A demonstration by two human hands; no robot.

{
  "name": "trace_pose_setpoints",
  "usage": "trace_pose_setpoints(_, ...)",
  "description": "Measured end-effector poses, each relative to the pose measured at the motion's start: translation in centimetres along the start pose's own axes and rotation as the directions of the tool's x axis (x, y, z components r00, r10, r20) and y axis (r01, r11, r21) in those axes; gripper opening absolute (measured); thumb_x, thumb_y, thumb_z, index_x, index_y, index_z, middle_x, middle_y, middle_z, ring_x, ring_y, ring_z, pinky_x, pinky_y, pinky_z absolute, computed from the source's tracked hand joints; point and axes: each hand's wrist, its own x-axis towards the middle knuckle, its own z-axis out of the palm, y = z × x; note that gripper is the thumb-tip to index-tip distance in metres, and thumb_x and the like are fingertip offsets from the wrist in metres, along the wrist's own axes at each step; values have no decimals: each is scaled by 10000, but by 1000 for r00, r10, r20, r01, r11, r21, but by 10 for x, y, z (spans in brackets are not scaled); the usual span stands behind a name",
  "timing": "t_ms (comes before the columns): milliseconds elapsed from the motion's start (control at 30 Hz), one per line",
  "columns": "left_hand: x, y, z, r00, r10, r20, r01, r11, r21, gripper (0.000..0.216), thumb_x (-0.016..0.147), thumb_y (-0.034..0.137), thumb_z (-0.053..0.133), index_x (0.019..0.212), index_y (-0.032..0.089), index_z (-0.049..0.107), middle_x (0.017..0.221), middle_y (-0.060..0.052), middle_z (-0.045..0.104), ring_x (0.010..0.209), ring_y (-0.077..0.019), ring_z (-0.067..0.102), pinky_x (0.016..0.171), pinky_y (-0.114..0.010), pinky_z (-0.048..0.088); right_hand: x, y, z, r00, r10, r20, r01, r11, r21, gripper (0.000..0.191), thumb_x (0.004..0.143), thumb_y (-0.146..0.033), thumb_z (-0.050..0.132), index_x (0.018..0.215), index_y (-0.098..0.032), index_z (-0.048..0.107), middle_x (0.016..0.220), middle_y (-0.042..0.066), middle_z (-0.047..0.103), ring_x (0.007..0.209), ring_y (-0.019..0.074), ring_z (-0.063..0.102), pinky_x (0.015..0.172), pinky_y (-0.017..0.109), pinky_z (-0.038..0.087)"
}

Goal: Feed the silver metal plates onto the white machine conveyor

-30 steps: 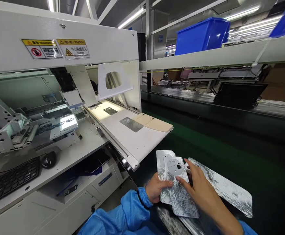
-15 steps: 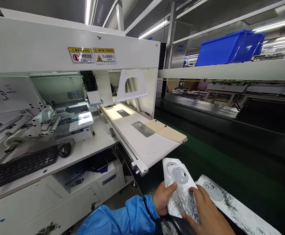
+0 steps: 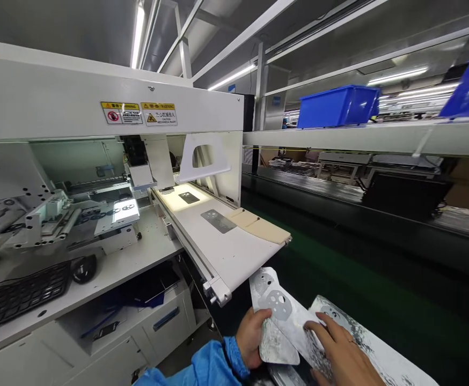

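My left hand [image 3: 251, 336], in a blue sleeve, grips the lower left edge of a silvery metal plate [image 3: 272, 308] with round holes, thumb on top. A second similar plate lies angled across it. My right hand [image 3: 341, 351] rests flat on this upper plate, fingers stretched out and pressing down. A longer silvery sheet [image 3: 383, 356] lies to the right under my right hand. Both hands are just below the end of the white conveyor [image 3: 228, 246] that comes out of the machine.
One grey plate [image 3: 218, 220] rides on the white conveyor, another [image 3: 188, 197] sits under the machine's light. A keyboard [image 3: 13, 295] and mouse [image 3: 83, 268] lie at left. A dark green belt [image 3: 339, 273] runs to the right. Blue bins [image 3: 337, 105] stand on the shelf above.
The upper plate has slid and turned across the lower one. My right hand has moved right and flattened out on it. The view has shifted slightly.
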Motion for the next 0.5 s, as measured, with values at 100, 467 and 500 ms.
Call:
trace_pose_setpoints(100,1,2,-6,999,-8,40,8,1000,-11,441,621,366,795,955,102,680,830,-105,733,885,-285,681,923,-413,449,-1,3,-3,996,71,-48,-70,997,15,493,718,-207,561,1208,-229,611,1370,140,540,1227,336,540,935,454,511)
trace_pose_setpoints(467,16,-1,-49,985,-161,58,160,987,18,407,671,412,669,897,73,672,729,-110,707,748,-274,678,841,-411,459,2,17,-15,995,94,39,-96,994,59,484,745,-330,595,1221,-254,632,1397,98,548,1258,350,524,964,479,511)
trace_pose_setpoints(500,17,-2,-49,992,-122,32,122,992,21,366,675,389,683,881,86,674,727,-97,707,730,-256,670,830,-398,461,2,14,-16,994,101,47,-104,993,58,489,741,-327,596,1223,-255,633,1398,96,548,1255,350,527,959,480,515)
